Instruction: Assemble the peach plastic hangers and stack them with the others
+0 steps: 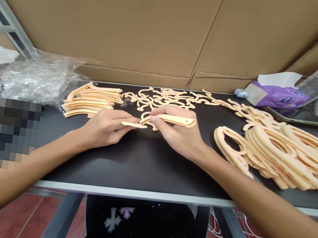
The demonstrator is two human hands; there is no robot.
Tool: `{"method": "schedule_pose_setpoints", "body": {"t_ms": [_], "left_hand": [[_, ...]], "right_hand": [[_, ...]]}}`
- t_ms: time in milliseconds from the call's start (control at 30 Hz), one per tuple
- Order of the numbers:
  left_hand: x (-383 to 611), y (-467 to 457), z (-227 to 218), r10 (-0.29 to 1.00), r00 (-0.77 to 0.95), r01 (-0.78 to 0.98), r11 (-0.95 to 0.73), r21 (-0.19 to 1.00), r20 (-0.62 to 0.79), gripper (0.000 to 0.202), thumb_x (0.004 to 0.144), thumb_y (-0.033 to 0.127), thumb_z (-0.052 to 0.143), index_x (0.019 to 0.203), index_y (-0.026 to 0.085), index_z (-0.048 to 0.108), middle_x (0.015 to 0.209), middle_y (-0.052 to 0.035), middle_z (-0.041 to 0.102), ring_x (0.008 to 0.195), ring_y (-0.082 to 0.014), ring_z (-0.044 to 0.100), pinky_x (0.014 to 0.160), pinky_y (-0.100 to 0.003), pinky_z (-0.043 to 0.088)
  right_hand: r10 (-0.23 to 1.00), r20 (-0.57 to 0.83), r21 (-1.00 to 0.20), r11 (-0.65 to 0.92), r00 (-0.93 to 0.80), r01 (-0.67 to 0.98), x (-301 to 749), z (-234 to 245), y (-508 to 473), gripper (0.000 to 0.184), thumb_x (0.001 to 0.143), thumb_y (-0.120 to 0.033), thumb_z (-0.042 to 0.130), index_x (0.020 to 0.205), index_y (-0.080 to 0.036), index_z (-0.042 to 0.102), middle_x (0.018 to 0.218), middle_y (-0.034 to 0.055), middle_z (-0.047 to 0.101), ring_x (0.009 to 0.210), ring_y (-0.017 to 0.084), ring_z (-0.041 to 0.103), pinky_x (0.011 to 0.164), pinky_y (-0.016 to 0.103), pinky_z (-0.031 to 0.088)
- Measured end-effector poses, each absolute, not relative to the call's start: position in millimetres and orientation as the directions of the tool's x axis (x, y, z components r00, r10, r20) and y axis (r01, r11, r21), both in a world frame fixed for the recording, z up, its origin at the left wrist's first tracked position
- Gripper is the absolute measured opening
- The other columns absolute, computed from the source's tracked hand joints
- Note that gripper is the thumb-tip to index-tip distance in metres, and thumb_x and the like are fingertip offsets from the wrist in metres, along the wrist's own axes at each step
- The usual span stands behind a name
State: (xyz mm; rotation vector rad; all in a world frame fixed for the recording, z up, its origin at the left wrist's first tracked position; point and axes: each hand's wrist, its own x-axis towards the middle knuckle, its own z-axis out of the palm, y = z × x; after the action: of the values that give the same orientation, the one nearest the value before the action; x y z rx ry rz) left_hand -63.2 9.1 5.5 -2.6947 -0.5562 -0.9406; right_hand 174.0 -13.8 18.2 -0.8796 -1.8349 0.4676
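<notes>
Above the dark table, my right hand (182, 136) grips a cream-coloured plastic strip (178, 120) with a small hole near its right end. My left hand (105, 126) pinches a cream plastic piece (130, 124), whose end pokes out past the fingers. Thin curved parts meet between my two hands; whether the two pieces are joined there, I cannot tell. Just behind my hands lies a loose heap of small curved cream pieces (168, 96). A stack of curved cream strips (92, 100) sits beyond my left hand.
Large cream frames with oval openings (280, 154) are piled at the right. A purple tissue pack (286, 97) stands behind them, near a dark flat device (301, 116). Crumpled clear plastic (39, 76) lies at the left. Cardboard (132, 22) walls off the back.
</notes>
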Motion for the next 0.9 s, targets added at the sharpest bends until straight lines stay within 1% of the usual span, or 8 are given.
{"method": "schedule_pose_setpoints", "body": {"t_ms": [133, 267, 433, 500, 633, 767, 900], "left_hand": [[-61.4, 6.8, 5.9, 0.246, 0.737, 0.43, -0.889, -0.155, 0.63, 0.018, 0.095, 0.013, 0.058, 0.109, 0.015, 0.069, 0.097, -0.0091, 0.079, 0.079, -0.0174, 0.075, 0.069, -0.025, 0.058], [-59.1, 4.3, 7.1, 0.219, 0.747, 0.43, -0.879, -0.205, 0.627, 0.019, 0.096, 0.013, 0.055, 0.109, 0.016, 0.068, 0.095, -0.0082, 0.079, 0.076, -0.0165, 0.075, 0.067, -0.024, 0.059], [-58.0, 2.4, 6.7, 0.218, 0.746, 0.435, -0.876, -0.211, 0.63, 0.018, 0.095, 0.013, 0.057, 0.11, 0.016, 0.067, 0.094, -0.0071, 0.079, 0.074, -0.0154, 0.075, 0.066, -0.023, 0.058], [-58.3, 2.1, 5.6, 0.227, 0.741, 0.444, -0.872, -0.208, 0.632, 0.019, 0.095, 0.013, 0.056, 0.11, 0.018, 0.067, 0.094, -0.0063, 0.079, 0.074, -0.0149, 0.075, 0.065, -0.022, 0.058], [-58.7, 1.2, 4.0, 0.225, 0.736, 0.461, -0.857, -0.23, 0.639, 0.02, 0.094, 0.013, 0.058, 0.11, 0.019, 0.067, 0.095, -0.0047, 0.08, 0.074, -0.0144, 0.076, 0.066, -0.021, 0.059], [-58.9, -0.3, 4.6, 0.221, 0.738, 0.471, -0.845, -0.252, 0.638, 0.018, 0.094, 0.012, 0.059, 0.109, 0.018, 0.066, 0.095, -0.0037, 0.08, 0.072, -0.0135, 0.076, 0.063, -0.019, 0.058], [-59.7, -1.0, 4.7, 0.245, 0.734, 0.476, -0.851, -0.223, 0.633, 0.018, 0.094, 0.013, 0.059, 0.109, 0.019, 0.068, 0.095, -0.004, 0.079, 0.072, -0.0133, 0.076, 0.065, -0.018, 0.059]], "right_hand": [[0.686, 0.677, -0.556, 0.714, -0.266, 0.427, 174.8, 15.3, -13.1, 0.012, 0.086, -0.016, 0.063, 0.082, -0.02, 0.073, 0.089, 0.0025, 0.079, 0.082, 0.018, 0.071, 0.079, 0.03, 0.052], [0.642, 0.699, -0.482, 0.748, -0.315, 0.455, 176.0, 12.2, -12.9, 0.013, 0.088, -0.019, 0.062, 0.083, -0.022, 0.073, 0.087, 0.0021, 0.078, 0.079, 0.018, 0.071, 0.078, 0.032, 0.052], [0.585, 0.723, -0.412, 0.792, -0.367, 0.449, 176.8, 10.7, -12.9, 0.014, 0.09, -0.019, 0.059, 0.086, -0.022, 0.073, 0.087, 0.0024, 0.078, 0.077, 0.017, 0.07, 0.076, 0.03, 0.053], [0.593, 0.716, -0.414, 0.786, -0.369, 0.459, 176.6, 10.8, -13.0, 0.015, 0.09, -0.019, 0.059, 0.086, -0.022, 0.072, 0.087, 0.0021, 0.078, 0.077, 0.017, 0.071, 0.076, 0.03, 0.053], [0.636, 0.688, -0.456, 0.754, -0.349, 0.473, 175.7, 10.3, -13.4, 0.015, 0.089, -0.02, 0.059, 0.083, -0.023, 0.072, 0.087, 0.0013, 0.078, 0.077, 0.017, 0.071, 0.076, 0.031, 0.053], [0.635, 0.698, -0.472, 0.756, -0.332, 0.454, 174.4, 8.5, -13.9, 0.017, 0.09, -0.02, 0.058, 0.083, -0.021, 0.073, 0.084, 0.0015, 0.078, 0.076, 0.016, 0.071, 0.074, 0.029, 0.053], [0.652, 0.687, -0.503, 0.745, -0.32, 0.439, 172.5, 7.8, -14.5, 0.017, 0.089, -0.02, 0.058, 0.082, -0.021, 0.073, 0.083, 0.0013, 0.078, 0.075, 0.016, 0.071, 0.072, 0.028, 0.052]]}}
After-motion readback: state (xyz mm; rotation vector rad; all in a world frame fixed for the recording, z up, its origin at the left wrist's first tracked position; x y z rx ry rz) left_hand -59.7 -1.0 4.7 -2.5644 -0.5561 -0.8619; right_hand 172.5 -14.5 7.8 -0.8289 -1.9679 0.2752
